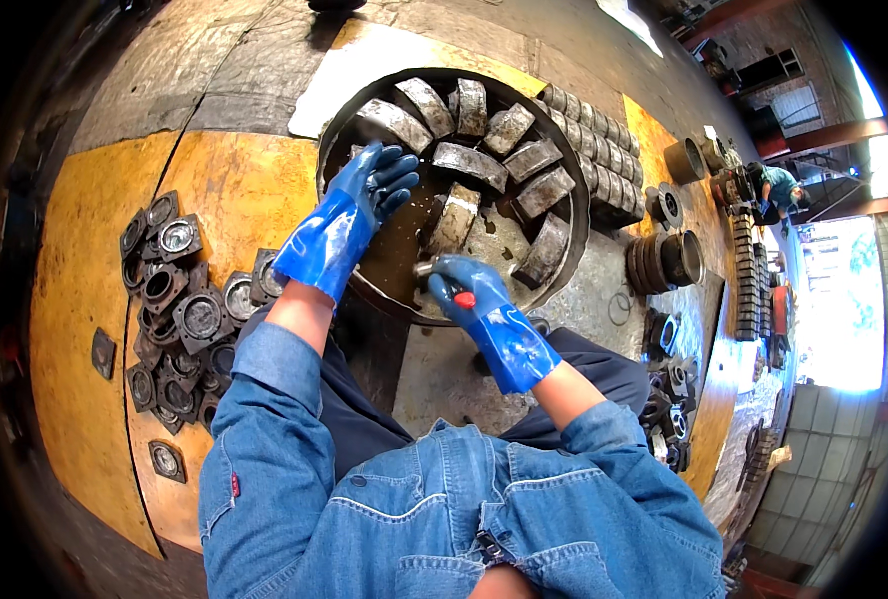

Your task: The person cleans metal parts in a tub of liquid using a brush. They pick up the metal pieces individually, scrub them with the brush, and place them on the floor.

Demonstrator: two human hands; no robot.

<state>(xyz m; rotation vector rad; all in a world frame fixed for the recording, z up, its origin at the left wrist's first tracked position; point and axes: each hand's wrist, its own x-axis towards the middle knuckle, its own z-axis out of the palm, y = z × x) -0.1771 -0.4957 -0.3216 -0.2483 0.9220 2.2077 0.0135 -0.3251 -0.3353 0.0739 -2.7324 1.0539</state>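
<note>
My left hand [369, 195], in a blue rubber glove, hovers over the left part of a wide round metal pan [582, 235]. Its fingers are stretched out and I see nothing in them. My right hand [469, 285], gloved the same way, is closed around a tool with a red handle end [465, 299] and a short metal part showing at the other side. The tool's kind is mostly hidden by the fingers. Just beyond that hand, a curved metal block [455, 218] lies in the dark liquid [396, 250]. Several similar curved blocks [471, 165] sit around the pan.
Square flanged metal parts [202, 317] lie heaped at left on yellowed boards [84, 299]. Stacked curved blocks [603, 150] stand right of the pan, with metal rings [663, 260] nearby. Another person [781, 188] bends over parts at far right.
</note>
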